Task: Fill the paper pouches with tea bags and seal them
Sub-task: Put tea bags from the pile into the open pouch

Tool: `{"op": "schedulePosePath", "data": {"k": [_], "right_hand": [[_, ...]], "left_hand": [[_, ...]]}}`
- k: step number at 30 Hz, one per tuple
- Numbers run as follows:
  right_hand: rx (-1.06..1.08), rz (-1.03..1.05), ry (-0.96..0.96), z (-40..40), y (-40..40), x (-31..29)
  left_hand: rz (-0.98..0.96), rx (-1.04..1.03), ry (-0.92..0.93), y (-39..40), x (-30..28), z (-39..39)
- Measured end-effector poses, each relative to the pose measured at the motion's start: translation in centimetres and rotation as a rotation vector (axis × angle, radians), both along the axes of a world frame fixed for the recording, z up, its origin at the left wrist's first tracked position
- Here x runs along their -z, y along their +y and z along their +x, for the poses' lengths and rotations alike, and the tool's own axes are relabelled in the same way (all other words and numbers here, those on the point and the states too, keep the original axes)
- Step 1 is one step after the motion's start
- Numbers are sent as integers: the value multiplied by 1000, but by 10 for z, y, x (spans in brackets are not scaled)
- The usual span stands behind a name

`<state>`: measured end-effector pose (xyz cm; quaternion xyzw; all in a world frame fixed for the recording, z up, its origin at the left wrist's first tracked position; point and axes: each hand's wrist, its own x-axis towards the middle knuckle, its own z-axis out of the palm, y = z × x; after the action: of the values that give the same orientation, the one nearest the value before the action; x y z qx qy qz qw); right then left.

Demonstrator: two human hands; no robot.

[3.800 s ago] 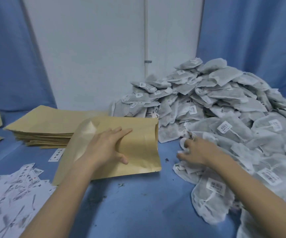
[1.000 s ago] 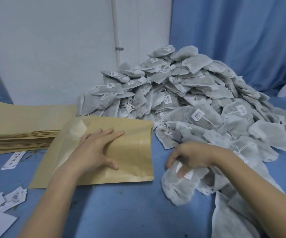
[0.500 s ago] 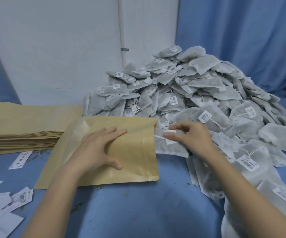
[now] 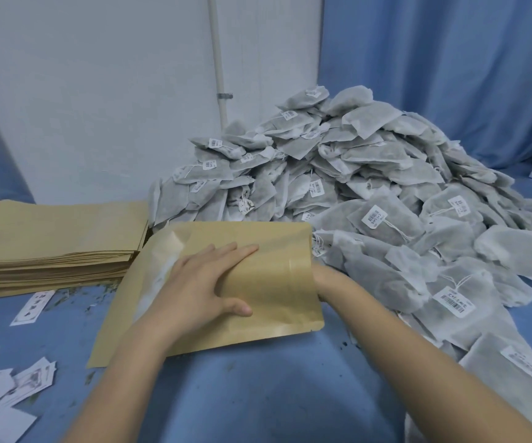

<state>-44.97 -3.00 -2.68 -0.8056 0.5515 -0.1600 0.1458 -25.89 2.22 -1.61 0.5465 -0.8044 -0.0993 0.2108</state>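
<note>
A flat kraft-paper pouch (image 4: 268, 276) lies at centre frame on the blue tabletop (image 4: 258, 394), matte tan, rectangular, with a frosted window strip along its left part and its open mouth facing right. The left hand (image 4: 204, 282) rests on top of it, palm down, fingers (image 4: 239, 251) straight and close together, thumb spread toward the lower edge. The right hand (image 4: 320, 278) goes into the pouch's mouth; only its wrist shows, so how its fingers lie cannot be told.

At right and upper right rises a heap of tea bags (image 4: 370, 193): grey, fibrous, pillow-shaped sachets with thin strings and small white barcode tags, print too small to read. At left sits a neat stack of pouches (image 4: 50, 244) of the same tan paper. White printed labels (image 4: 9, 388) are scattered at lower left, their writing blurred.
</note>
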Motion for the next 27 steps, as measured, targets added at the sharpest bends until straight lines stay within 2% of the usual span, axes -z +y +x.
{"op": "schedulePosePath", "data": {"k": [2,3,6,8,9,11,15,17,18,21,22,24,27], "right_hand": [[77,-81,8,-12,3,-6],[137,-213,70,-22,9,-11],[210,-437,336,-57,19,-18],[349,-450,569,-74,20,-13],[408,-436,611,-77,23,-9],[430,-405,651,-76,23,1],[291,-426,637,-75,22,9],[296,-469,491,-79,23,5],[336,-498,320,-82,25,1],[471,-503,-406,-87,27,-9],[489,-468,-586,-85,25,-9],[506,-343,-807,-76,25,-7],[387,19,-1066,-58,22,5]], "left_hand": [[3,-7,21,0,-1,-4],[2,-20,16,-1,-1,-6],[-6,-78,-30,-3,0,-12],[-9,-106,-16,-3,0,-15],[-12,-116,-3,-3,0,-17],[-26,-129,9,-2,0,-20],[-50,-137,42,0,1,-22],[-59,-132,69,1,2,-21],[-61,-130,83,0,2,-20],[-65,-134,119,-1,3,-18],[-62,-136,128,-1,4,-18],[-52,-131,150,0,3,-16],[-41,-119,213,1,0,-16]]}}
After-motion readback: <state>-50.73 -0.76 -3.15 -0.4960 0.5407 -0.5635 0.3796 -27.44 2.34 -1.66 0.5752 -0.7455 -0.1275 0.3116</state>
